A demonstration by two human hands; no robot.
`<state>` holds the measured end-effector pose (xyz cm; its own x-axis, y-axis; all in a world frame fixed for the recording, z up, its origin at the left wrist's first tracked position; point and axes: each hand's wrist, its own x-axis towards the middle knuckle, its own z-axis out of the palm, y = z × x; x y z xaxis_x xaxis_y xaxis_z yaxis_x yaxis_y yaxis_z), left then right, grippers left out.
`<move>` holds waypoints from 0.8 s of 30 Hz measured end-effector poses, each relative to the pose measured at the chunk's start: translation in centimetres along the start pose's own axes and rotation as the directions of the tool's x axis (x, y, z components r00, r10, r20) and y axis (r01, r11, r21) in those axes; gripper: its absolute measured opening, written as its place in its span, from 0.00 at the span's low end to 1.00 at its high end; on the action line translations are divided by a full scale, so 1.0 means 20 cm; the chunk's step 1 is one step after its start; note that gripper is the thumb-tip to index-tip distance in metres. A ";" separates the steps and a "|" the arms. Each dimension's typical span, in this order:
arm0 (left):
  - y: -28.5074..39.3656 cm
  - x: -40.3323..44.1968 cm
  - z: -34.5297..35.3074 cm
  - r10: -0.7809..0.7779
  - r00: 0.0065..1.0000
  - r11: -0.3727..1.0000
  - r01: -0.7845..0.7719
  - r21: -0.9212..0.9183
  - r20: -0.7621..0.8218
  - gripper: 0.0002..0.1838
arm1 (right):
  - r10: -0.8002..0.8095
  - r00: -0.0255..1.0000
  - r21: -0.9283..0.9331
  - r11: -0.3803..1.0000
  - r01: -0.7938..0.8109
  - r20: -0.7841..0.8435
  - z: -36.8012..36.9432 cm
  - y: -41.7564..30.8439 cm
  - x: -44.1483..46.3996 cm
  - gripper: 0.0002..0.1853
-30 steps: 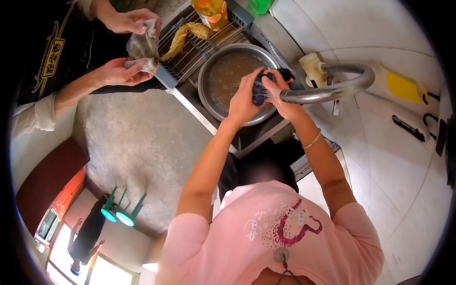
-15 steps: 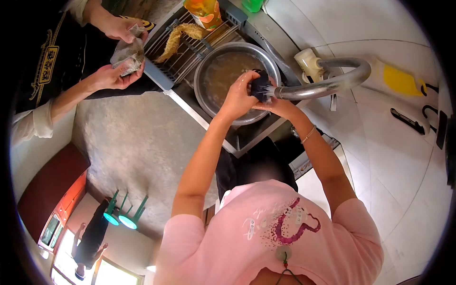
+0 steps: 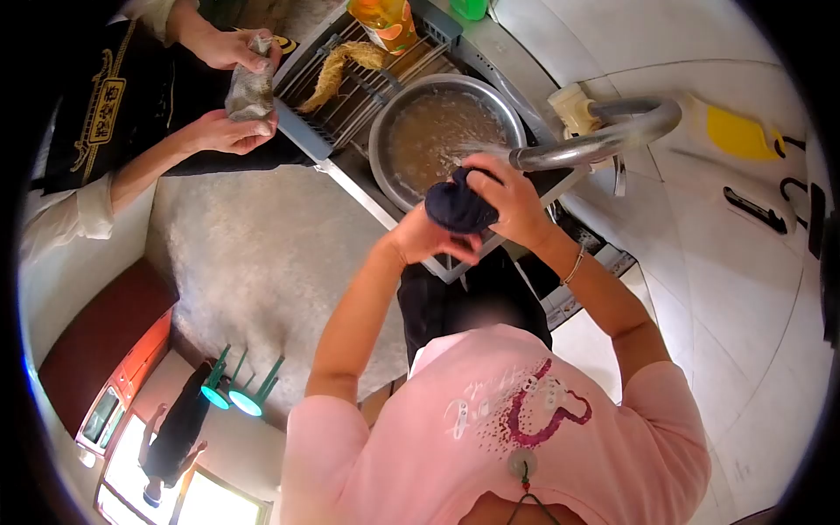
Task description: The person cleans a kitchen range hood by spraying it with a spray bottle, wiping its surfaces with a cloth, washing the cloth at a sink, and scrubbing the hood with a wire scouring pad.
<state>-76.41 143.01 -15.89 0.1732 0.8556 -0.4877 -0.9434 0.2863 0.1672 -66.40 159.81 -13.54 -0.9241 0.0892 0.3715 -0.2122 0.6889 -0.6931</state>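
- Bundle: dark navy cloth bundle [image 3: 457, 206], compact, rounded and creased; held in both hands, just beyond the near rim of the basin on the body side. Long axis cannot be told.
- Left hand [image 3: 418, 236]: gripping the bundle from the left and beneath, fingers curled.
- Right hand [image 3: 516, 203]: gripping the bundle's right side, fingers bent over the top.
- Basin: round, smooth stainless-steel basin [image 3: 374, 144], forward of both hands; contains cloudy brownish water [image 3: 424, 131].
- Faucet: curved, shiny metal faucet [image 3: 612, 147], outlet near the right hand; water sprays into the basin.
- Rack: metal-barred rack [image 3: 302, 133], forward-left of the left hand; bears a curved, fibrous yellow scrubber [image 3: 331, 77] and glossy orange packet [image 3: 385, 24].
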 end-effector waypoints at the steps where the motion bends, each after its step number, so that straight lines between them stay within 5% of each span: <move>1: -0.01 -0.03 0.00 -0.155 0.938 0.959 0.218 -0.180 0.309 0.43 | -0.171 0.985 -0.165 0.971 0.173 0.027 -0.01 -0.02 0.01 0.17; 2: -0.02 -0.03 -0.02 -0.199 0.961 0.965 0.227 -0.133 0.194 0.52 | -0.196 0.980 -0.206 0.959 0.197 0.027 -0.01 -0.02 0.02 0.15; 3: 0.02 -0.11 0.13 -0.084 0.915 0.899 0.240 -0.367 0.394 0.50 | -0.195 0.981 -0.219 0.957 0.193 0.011 -0.01 -0.05 0.04 0.15; 6: 0.05 -0.19 0.19 -0.074 0.915 0.898 0.235 -0.373 0.397 0.42 | -0.418 0.896 -0.233 0.866 0.442 0.150 -0.06 -0.07 0.13 0.17; 9: 0.07 -0.30 0.22 -0.073 0.950 0.929 0.176 -0.327 0.305 0.38 | -0.414 0.881 -0.390 0.790 0.473 0.229 -0.11 -0.14 0.18 0.17; 11: 0.13 -0.39 0.23 -0.209 0.935 0.978 0.202 0.053 0.286 0.37 | -0.462 0.864 -0.429 0.751 0.502 0.201 -0.12 -0.24 0.24 0.16; 13: 0.14 -0.42 0.25 -0.195 0.947 0.980 0.182 0.075 0.254 0.32 | -0.416 0.865 -0.469 0.727 0.502 0.282 -0.13 -0.28 0.24 0.13; 16: 0.21 -0.47 0.29 -0.168 0.986 0.829 0.146 0.539 -0.007 0.19 | -0.231 0.925 -0.570 0.734 0.369 0.302 -0.05 -0.34 0.22 0.10; 17: 0.24 -0.50 0.32 -0.179 0.984 0.821 0.144 0.553 0.010 0.19 | -0.219 0.929 -0.590 0.723 0.359 0.298 -0.03 -0.39 0.22 0.10; 19: 0.24 -0.49 0.36 0.060 0.967 0.483 0.189 0.855 -0.248 0.19 | 0.050 0.935 -0.581 0.795 0.176 0.352 0.00 -0.41 0.23 0.10; 20: 0.20 -0.41 0.21 0.300 0.944 0.117 0.106 0.987 -0.137 0.21 | 0.057 0.937 -0.588 0.791 0.169 0.346 0.03 -0.43 0.23 0.10; 21: 0.19 -0.37 0.20 0.299 0.944 0.118 0.106 0.987 -0.137 0.21 | 0.173 0.918 -0.560 0.826 0.063 0.358 0.06 -0.40 0.23 0.12; 23: 0.15 -0.34 0.17 0.455 0.889 -0.311 0.210 0.927 -0.048 0.21 | 0.299 0.884 -0.540 0.839 -0.064 0.359 0.09 -0.39 0.21 0.14; 24: 0.15 -0.34 0.19 0.440 0.895 -0.293 0.224 0.930 -0.077 0.23 | 0.377 0.840 -0.531 0.838 -0.129 0.391 0.11 -0.36 0.21 0.13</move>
<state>-79.45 139.64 -8.75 -0.2819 0.8585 -0.4284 0.5775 0.5084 0.6388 -69.52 153.69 -8.33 -0.9801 0.0535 -0.1909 0.1104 0.9472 -0.3010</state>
